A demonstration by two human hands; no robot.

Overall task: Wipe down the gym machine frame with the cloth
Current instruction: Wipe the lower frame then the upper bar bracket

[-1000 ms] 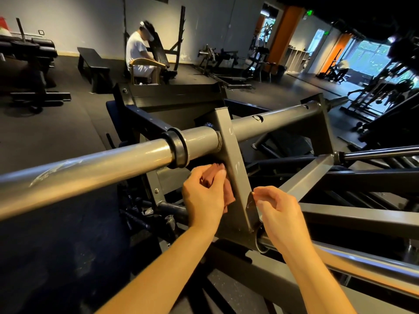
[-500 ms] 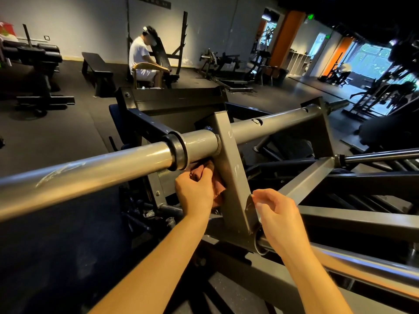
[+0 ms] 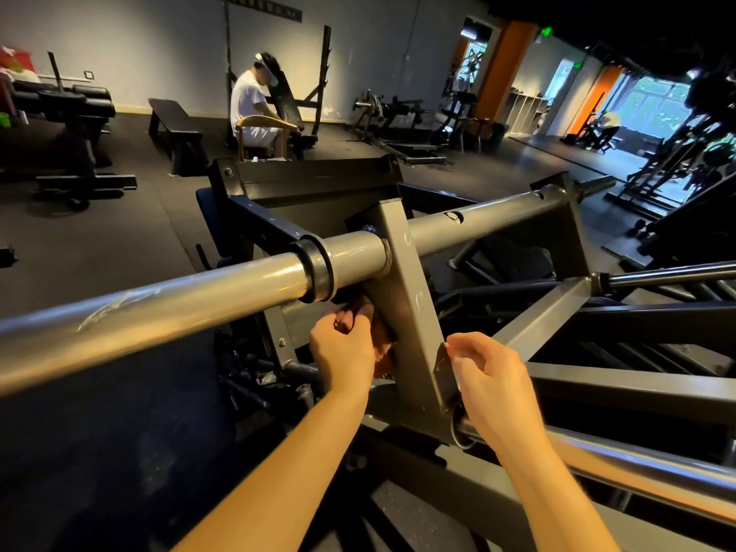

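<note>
left hand (image 3: 342, 352) grips bunched cloth (image 3: 383, 354) against frame upright (image 3: 406, 280), 9 o'clock side. right hand (image 3: 490, 376) at 4 o'clock, fingers curled; grip unclear.

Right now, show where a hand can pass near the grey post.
Open gap right of the post, between the round bar above and the diagonal brace below. Crowded left of it: the left hand holds the cloth under the bar; the right hand is at its foot.
</note>
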